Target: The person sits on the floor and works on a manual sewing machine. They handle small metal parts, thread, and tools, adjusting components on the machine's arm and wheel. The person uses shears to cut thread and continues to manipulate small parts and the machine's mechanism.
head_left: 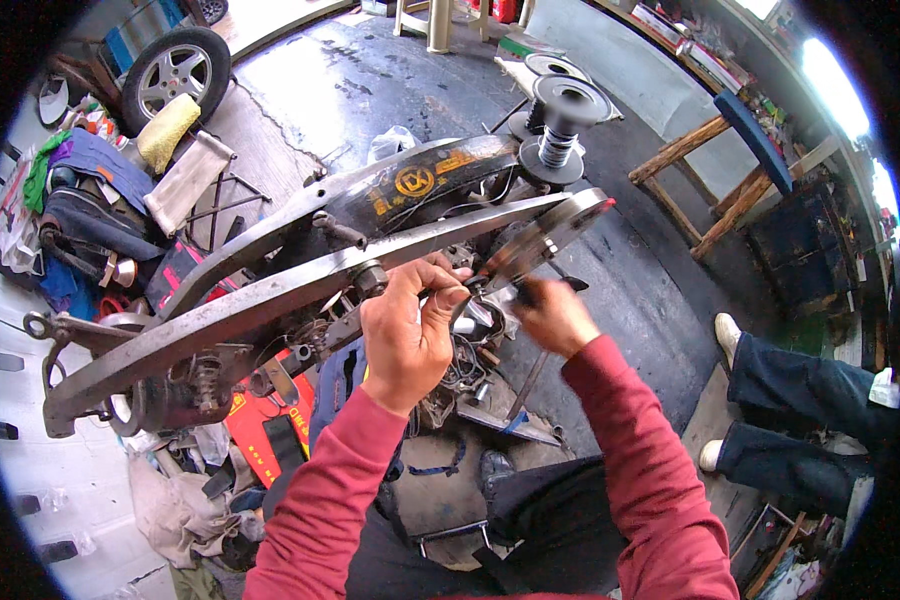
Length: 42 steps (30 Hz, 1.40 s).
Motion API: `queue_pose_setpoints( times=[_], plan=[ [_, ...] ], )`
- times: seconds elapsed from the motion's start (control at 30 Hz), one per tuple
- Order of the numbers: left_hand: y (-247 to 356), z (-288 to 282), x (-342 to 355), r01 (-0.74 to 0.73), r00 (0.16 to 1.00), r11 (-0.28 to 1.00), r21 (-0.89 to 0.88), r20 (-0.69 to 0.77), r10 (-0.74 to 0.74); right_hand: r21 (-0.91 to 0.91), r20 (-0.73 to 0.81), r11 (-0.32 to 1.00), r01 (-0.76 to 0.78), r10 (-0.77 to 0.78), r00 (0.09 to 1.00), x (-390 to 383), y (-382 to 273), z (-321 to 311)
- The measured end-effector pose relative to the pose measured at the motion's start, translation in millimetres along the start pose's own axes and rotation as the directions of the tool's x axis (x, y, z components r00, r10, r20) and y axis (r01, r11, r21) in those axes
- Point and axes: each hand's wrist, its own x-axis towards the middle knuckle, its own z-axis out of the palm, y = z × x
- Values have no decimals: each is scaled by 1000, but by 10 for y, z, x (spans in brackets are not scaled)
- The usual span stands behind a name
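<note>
A long-armed metal machine (300, 268), apparently a sewing machine with thread spools, crosses in front of me at a slant. My left hand (407, 325) is closed beneath its lower arm, thumb and forefinger pinched near a small dark part (477, 284). What the pinch holds is too small to make out. Just right of it, my right hand (558, 316) is curled, its fingers partly smeared by motion, below a flat, rounded metal piece (545, 240) at the arm's end. Something dark pokes out beside those fingers; its kind is hidden.
Spools (570, 100) stand beyond the machine's far end. A wooden stool (745, 150) is at the right, near another person's legs (805, 385). A car wheel (177, 80), a folding stool (192, 185) and piled cloth and bags crowd the left. A red-yellow sheet (270, 435) lies below the machine.
</note>
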Motion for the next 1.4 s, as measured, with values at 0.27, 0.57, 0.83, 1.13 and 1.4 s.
queue_pose_setpoints(
  times=[0.27,0.57,0.83,1.13,1.4],
  plan=[
    [-25,-2,-10,-19,1000,999,28,8,19,316,-433,944,99,50,900,66,46,-409],
    [-16,8,-39,41,999,999,34,-17,-40,479,-21,876,-52,70,997,-121,-293,-486],
    [-25,34,-7,-5,998,1000,26,-61,7,213,190,975,60,-102,976,-20,-48,-24],
    [24,29,-6,5,999,999,34,-41,-4,335,-254,926,-173,266,930,125,218,-202],
    [10,33,-19,10,999,999,46,-41,-9,644,-266,738,200,-29,964,-57,-174,-472]
  ],
)
